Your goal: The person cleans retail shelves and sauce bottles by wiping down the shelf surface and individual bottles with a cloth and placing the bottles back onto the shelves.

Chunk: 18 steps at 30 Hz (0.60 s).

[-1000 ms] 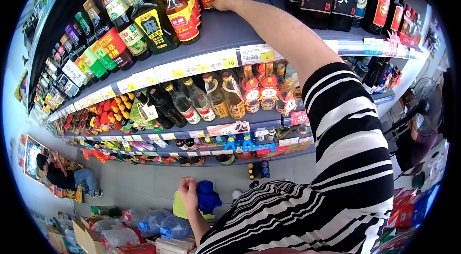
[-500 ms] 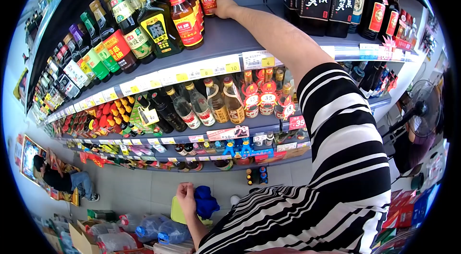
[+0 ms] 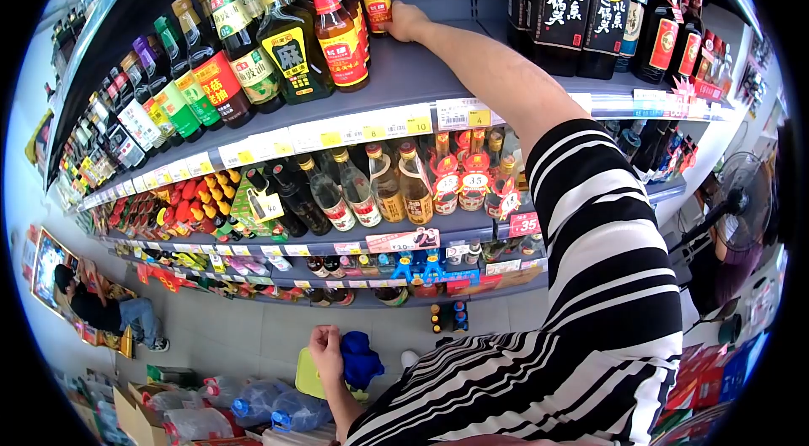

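My right hand (image 3: 409, 23) reaches onto the top shelf, its fingers closed at the right side of a small dark sauce bottle (image 3: 377, 9) with a red cap and a red-and-yellow label. The bottle stands upright, and part of my grip is hidden behind it. Just left of it is a row of larger red-capped bottles (image 3: 343, 45) with similar labels. Low in front of my body, my left hand (image 3: 325, 351) is loosely closed, with nothing visible in it. Behind that hand are a yellow-green stool-like object (image 3: 310, 374) and a bundle of blue cloth (image 3: 361, 359).
More sauce bottles (image 3: 232, 50) crowd the shelf's left; black liquor boxes (image 3: 552, 20) stand right. Lower shelves hold bottles and price tags. A fan (image 3: 740, 197) stands at right. Cartons and big plastic bottles (image 3: 286, 404) lie below left, and another person (image 3: 105, 311) sits further off.
The view has shifted slightly, so the shelf goods appear a little further right and lower. My right hand stays at the small bottle, and my left hand keeps nearly the same pose.
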Each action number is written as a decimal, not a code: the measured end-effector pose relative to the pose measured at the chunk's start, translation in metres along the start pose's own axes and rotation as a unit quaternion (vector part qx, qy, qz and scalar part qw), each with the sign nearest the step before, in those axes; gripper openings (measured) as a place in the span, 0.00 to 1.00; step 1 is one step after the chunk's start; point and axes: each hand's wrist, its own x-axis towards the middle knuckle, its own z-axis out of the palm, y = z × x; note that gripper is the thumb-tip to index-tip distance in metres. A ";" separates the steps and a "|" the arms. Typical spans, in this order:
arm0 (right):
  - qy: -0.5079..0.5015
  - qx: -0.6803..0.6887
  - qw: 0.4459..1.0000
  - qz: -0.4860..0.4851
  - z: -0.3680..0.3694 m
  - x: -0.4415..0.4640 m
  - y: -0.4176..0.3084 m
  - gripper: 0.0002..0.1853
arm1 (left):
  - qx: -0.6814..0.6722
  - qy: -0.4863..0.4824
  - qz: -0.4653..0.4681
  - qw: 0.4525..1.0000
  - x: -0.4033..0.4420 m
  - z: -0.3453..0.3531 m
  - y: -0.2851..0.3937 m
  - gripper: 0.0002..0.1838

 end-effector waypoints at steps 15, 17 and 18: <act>0.005 0.001 1.000 0.012 -0.001 -0.005 -0.004 0.29 | 0.019 -0.008 0.003 1.000 0.004 -0.002 -0.004 0.08; 0.005 -0.002 1.000 0.008 -0.003 -0.007 -0.005 0.29 | 0.012 -0.008 0.003 1.000 0.004 -0.003 -0.005 0.08; 0.004 -0.001 1.000 0.007 -0.003 -0.008 -0.006 0.29 | 0.012 -0.008 0.001 1.000 0.003 -0.004 -0.006 0.08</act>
